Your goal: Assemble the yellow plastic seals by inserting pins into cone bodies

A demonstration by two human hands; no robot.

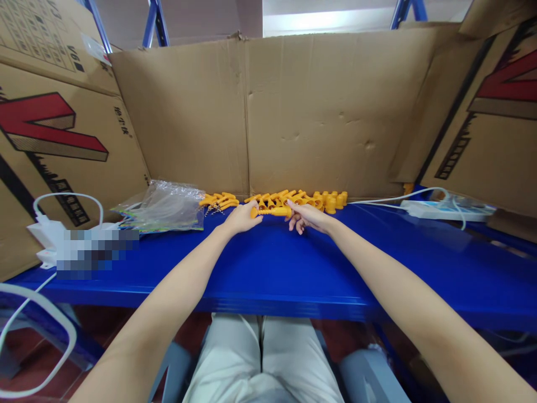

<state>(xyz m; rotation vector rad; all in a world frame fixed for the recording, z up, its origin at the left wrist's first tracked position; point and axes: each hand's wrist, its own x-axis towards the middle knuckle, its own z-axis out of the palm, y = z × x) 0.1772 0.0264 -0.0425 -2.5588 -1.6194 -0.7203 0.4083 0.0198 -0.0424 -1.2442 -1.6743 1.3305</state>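
Observation:
A slim yellow plastic stick [272, 212] with a ridged middle and thicker ends lies level between my two hands, above the blue shelf. My left hand [242, 219] is closed on its left end. At its right end, my right hand [309, 216] pinches it with thumb and forefinger while the other fingers curl loosely below. Just behind my hands stands a row of yellow flared plastic parts [279, 198]. Yellow pieces with small metal chains [220, 200] lie left of that row. Several yellow cup-like parts [331, 202] stand at its right end.
Clear plastic bags [170, 206] lie on the blue shelf [277, 268] at left, beside a white device with a cable [52, 240]. A white power strip [447, 211] rests at right. Cardboard [335, 112] walls the back, with printed boxes [54, 134] at both sides.

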